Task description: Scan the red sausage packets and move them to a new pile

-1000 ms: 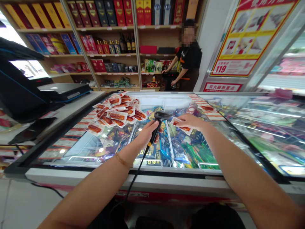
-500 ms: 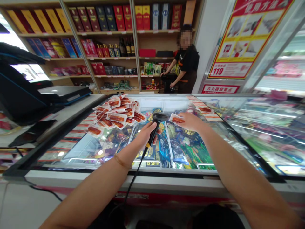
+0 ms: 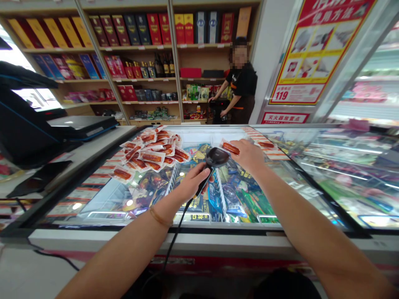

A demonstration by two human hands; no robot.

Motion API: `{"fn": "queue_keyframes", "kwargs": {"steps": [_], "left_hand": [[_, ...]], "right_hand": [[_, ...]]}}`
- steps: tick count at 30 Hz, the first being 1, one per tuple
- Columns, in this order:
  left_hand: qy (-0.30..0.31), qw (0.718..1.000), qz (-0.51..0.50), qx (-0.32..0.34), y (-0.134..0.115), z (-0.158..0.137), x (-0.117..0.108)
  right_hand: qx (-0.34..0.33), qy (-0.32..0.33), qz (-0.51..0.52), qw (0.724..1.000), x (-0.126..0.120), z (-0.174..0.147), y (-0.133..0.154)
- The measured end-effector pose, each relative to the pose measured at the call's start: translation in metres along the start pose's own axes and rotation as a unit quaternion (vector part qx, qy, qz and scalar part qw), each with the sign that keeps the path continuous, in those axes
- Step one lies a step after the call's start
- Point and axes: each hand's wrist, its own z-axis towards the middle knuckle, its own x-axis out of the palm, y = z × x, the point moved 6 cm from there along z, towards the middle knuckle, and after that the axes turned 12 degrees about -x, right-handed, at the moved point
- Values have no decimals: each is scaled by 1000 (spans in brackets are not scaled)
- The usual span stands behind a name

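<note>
My left hand (image 3: 195, 181) is closed around the handle of a black barcode scanner (image 3: 217, 157), whose cable hangs down toward me. My right hand (image 3: 249, 154) grips a packaged sausage (image 3: 230, 148) by its right end, just above and beyond the scanner head. Both hands are over the glass top of a chest freezer (image 3: 102, 199). To the left of my hands lies a heap of packaged sausages (image 3: 151, 156) on the glass. One more packaged sausage (image 3: 266, 145) lies on the glass, right of my right hand.
Bagged frozen goods (image 3: 249, 195) show through the glass. At the left stand a flat scale (image 3: 82, 124) and a dark screen-like device (image 3: 21, 120) on a counter. Beyond the freezer are shelves (image 3: 140, 46) of boxes and bottles, and a person (image 3: 241, 87) in dark clothes.
The scanner and my left hand have shifted slightly right, its head tilting more toward the right. My right hand has raised the sausage a little and turned it. The heap is unchanged.
</note>
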Motion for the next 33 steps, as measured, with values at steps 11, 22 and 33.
{"fn": "queue_keyframes", "kwargs": {"steps": [11,22,33], "left_hand": [[1,1000,-19,24,-1,2,-4],[2,1000,-19,23,-1,1,-4],[-183,979,-90,13,-22,-10,-31]], "right_hand": [[-1,19,-29,999,-7,-1,7],[-12,9,-29,999,-9,-1,11],[0,-47,168,985,29,6,9]]}}
